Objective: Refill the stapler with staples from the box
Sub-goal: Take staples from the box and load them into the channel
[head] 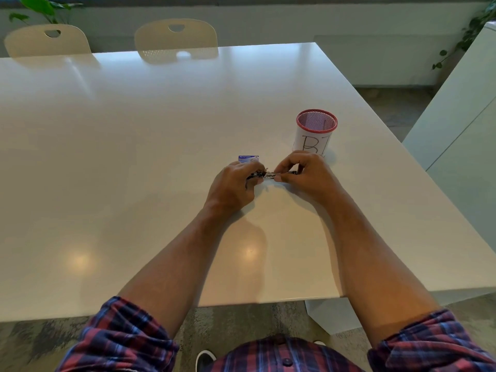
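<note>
Both hands clamped on the stapler (271, 174) just above the surface (161, 130): left hand (236, 183) curled round the dark rear end, right hand (303, 173) pinching the metal front. Box (248, 158) just beyond the left grip, touching or nearly so. Probably seating staples or closing the magazine. Best done slowly: steady the rear, slide straight along the rail, no twisting. Cup (316, 132) beyond the right grip.

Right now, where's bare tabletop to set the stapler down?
Bare: the whole left half of the table, and the near strip between the forearms. Crowded: around the stapler, held by left hand and right hand, staple box just behind, mesh cup back-right.
</note>
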`<state>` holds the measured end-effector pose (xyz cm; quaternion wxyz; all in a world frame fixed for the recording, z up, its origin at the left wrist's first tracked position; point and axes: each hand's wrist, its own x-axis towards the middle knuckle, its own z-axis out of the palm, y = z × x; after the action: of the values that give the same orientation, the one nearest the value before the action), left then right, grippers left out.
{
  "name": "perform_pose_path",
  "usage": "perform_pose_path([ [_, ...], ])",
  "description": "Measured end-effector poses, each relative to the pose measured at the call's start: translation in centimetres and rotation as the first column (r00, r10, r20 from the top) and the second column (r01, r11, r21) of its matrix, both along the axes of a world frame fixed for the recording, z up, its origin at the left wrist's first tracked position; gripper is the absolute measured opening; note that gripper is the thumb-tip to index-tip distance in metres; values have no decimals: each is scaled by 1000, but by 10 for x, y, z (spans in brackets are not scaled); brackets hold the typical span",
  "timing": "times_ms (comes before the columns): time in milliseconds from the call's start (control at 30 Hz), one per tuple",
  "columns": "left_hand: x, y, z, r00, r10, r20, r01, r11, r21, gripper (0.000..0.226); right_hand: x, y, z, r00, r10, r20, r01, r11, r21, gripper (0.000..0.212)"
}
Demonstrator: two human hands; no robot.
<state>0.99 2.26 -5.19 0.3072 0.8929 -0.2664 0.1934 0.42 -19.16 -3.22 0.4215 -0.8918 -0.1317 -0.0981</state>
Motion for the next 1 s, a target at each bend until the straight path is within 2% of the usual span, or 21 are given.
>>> perform_pose_path([
  [100,-1,0,1,1000,7,12,-7,1000,-4,21,-1,0,1,998,43,45,-41,999,-36,13],
  [333,-3,-1,3,1000,2,21,-2,1000,7,19,1,2,1,968,175,181,-111,942,-315,13],
  [467,-4,-1,4,1000,-1,19,1,1000,9,21,1,2,5,962,181,203,-94,922,-376,11],
  [600,-3,-1,3,1000,-16,19,16,1000,23,20,2,3,9,973,180,142,-115,918,-379,12],
  [700,-2,-1,2,1000,-16,22,16,999,30,19,7,2,20,978,203,41,-171,901,-399,9],
  [833,-2,-1,2,999,-16,29,15,999,28,20,18,6,37,964,248,-100,-265,829,-493,8],
  [1000,1,0,0,1000,-14,1,14,1000,20,21,27,17,43,952,280,-124,-294,727,-620,9],
])
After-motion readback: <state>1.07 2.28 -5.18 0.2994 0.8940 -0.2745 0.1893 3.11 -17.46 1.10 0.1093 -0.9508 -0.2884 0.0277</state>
